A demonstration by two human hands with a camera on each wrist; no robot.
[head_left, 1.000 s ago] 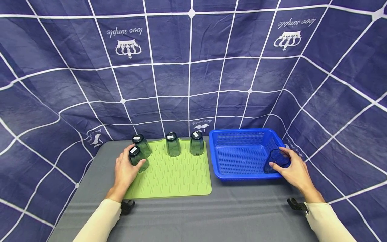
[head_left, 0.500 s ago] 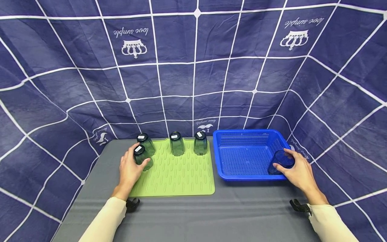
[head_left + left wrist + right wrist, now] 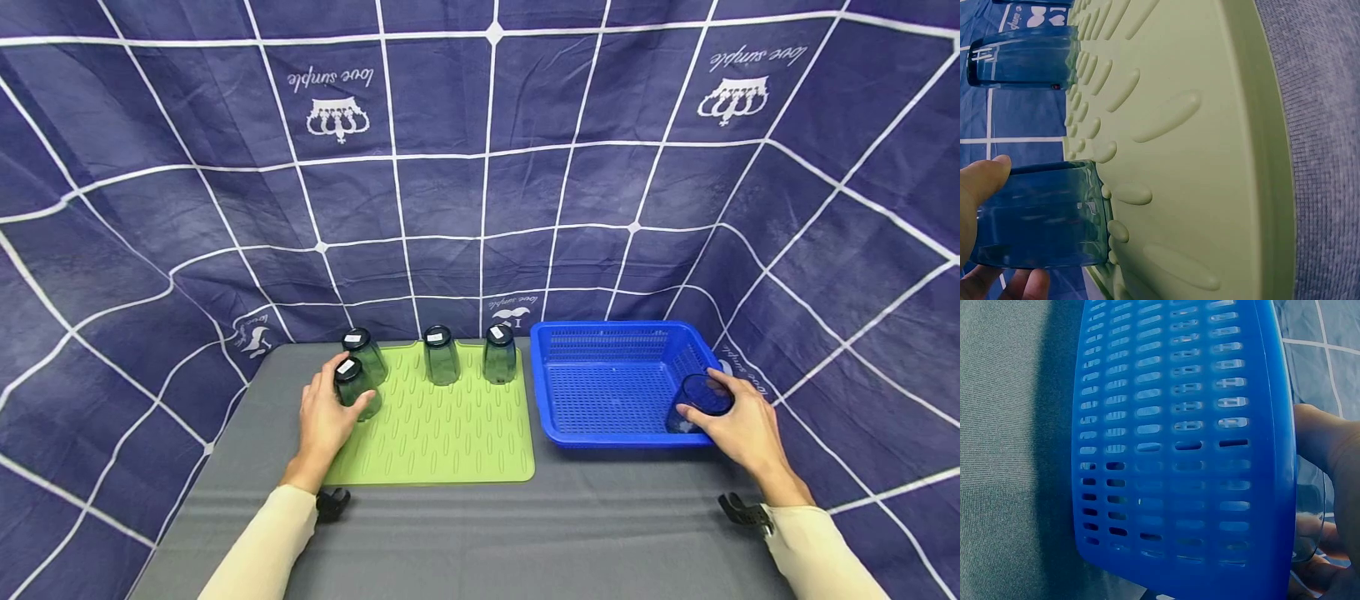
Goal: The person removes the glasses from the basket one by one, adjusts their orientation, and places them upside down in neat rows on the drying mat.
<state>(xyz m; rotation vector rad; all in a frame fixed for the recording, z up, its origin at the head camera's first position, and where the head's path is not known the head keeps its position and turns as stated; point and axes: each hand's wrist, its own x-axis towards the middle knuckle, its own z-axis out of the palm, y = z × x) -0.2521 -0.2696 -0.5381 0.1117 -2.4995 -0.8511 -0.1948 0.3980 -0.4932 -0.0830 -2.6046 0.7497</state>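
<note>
My left hand (image 3: 324, 421) grips an upside-down, dark-tinted drinking glass (image 3: 352, 379) at the left side of the green drying mat (image 3: 442, 437). In the left wrist view, the thumb lies along one side of this glass (image 3: 1041, 215) and fingertips along the other, its rim down at the mat's raised ribs. At the right, my right hand (image 3: 750, 429) holds another drinking glass (image 3: 684, 412), rim up, in the near right corner of the blue basket (image 3: 607, 442). The basket's slotted wall (image 3: 1160, 425) hides most of that glass in the right wrist view.
Behind the left hand's glass stands another inverted glass (image 3: 372, 358). Two more, a middle glass (image 3: 442, 360) and a right glass (image 3: 499, 360), stand along the mat's back edge. A grey cloth (image 3: 480, 533) covers the table, and a blue checked curtain (image 3: 525, 192) hangs behind.
The head view has swung a little, so the whole scene sits farther right in it. Both hands keep their hold on the same glasses, which have not visibly moved on the mat or in the basket.
</note>
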